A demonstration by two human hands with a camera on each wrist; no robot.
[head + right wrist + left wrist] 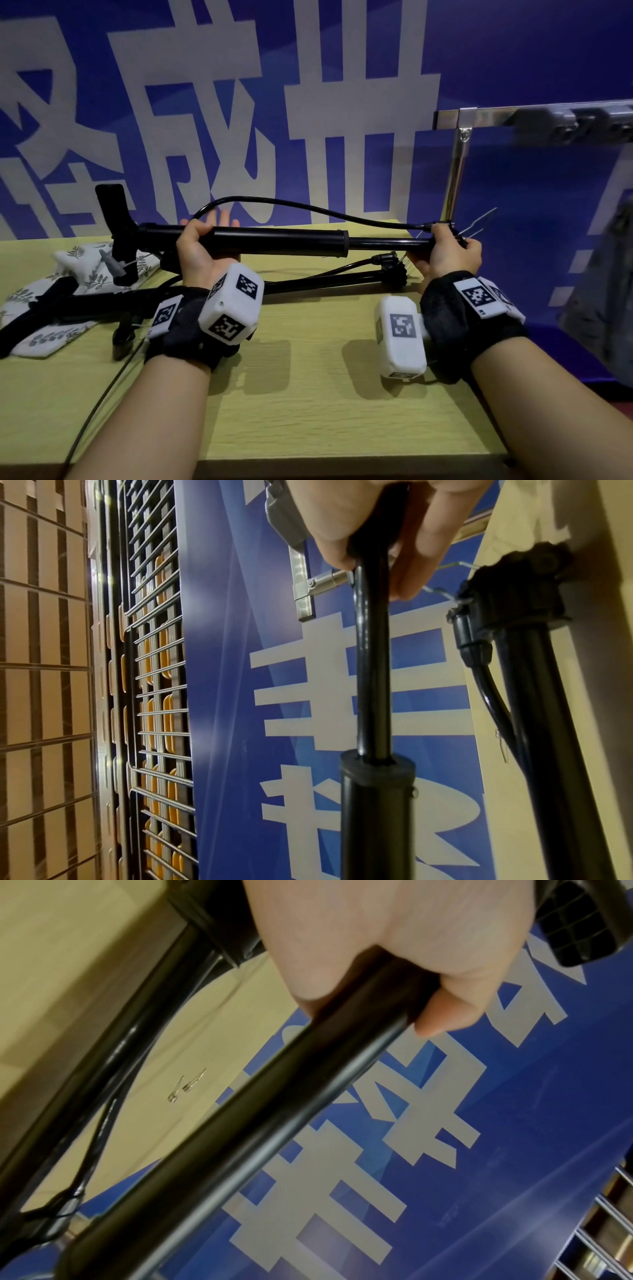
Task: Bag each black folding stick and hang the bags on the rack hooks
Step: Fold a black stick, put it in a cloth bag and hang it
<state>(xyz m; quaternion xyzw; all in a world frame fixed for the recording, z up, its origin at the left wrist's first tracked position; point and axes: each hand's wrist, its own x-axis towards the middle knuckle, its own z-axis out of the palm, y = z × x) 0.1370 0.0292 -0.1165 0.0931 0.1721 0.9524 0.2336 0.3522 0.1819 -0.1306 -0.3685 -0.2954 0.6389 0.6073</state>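
Nearest, 2 forearms reach out over the pale wooden table. Left hand is wrapped round the thick barrel of a black folding stick, fingers curled fully over it; right hand is closed on the thin inner tube at the far right end. Stick held level, clear of the table. Looks rigid and smooth, likely slippery on the glossy tube; the 2 sections telescope, so grip each section, as now. A thin black cord loops above it, floppy, could snag. Behind and below: a 2nd stick lying on the table. Left: leaf-print cloth bags, soft, flat. Far right: metal rack, hooks blurred.
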